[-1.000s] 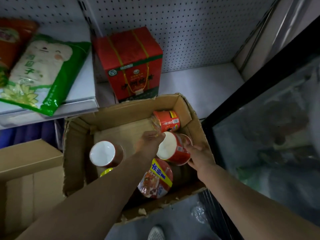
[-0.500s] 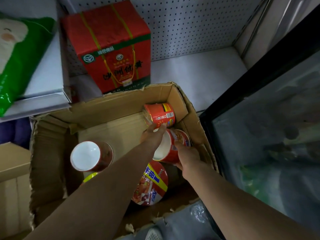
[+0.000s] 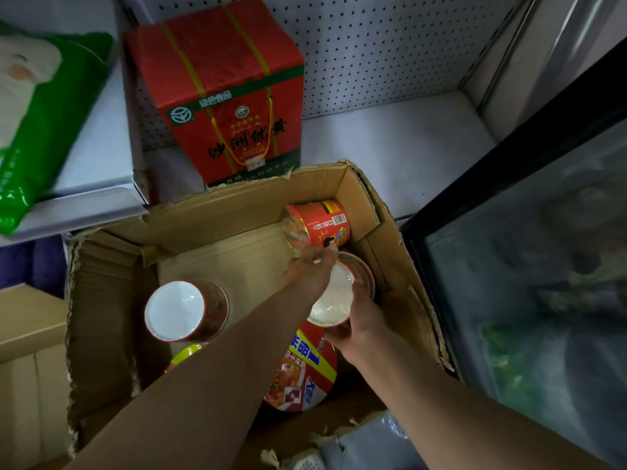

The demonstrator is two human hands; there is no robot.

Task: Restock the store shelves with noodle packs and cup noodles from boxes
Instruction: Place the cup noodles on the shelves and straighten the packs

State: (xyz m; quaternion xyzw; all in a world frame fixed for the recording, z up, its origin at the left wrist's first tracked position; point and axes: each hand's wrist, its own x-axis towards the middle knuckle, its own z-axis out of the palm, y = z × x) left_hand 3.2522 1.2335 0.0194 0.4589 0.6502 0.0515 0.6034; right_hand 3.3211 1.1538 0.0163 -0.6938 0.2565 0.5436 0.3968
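An open cardboard box (image 3: 237,212) on the floor holds several red cup noodles. My right hand (image 3: 359,320) grips one cup (image 3: 334,296) whose white bottom faces me, near the box's right wall. My left hand (image 3: 310,269) reaches over that cup, fingers at the lower edge of a cup lying on its side (image 3: 319,223) in the far right corner; I cannot tell if it holds it. An upside-down cup (image 3: 179,310) stands at the box's left. A larger bowl (image 3: 302,371) with a blue and yellow band lies under my forearms.
A red gift box (image 3: 224,93) stands on the low white shelf (image 3: 390,144) behind the carton. A green and white bag (image 3: 37,113) lies on a shelf at left. A dark glass-fronted case (image 3: 529,266) is at right. Another carton (image 3: 27,351) sits at left.
The view has closed in on the box. My left hand has moved forward past the held cup to the lying cup. My right hand keeps its grip on the white-bottomed cup.
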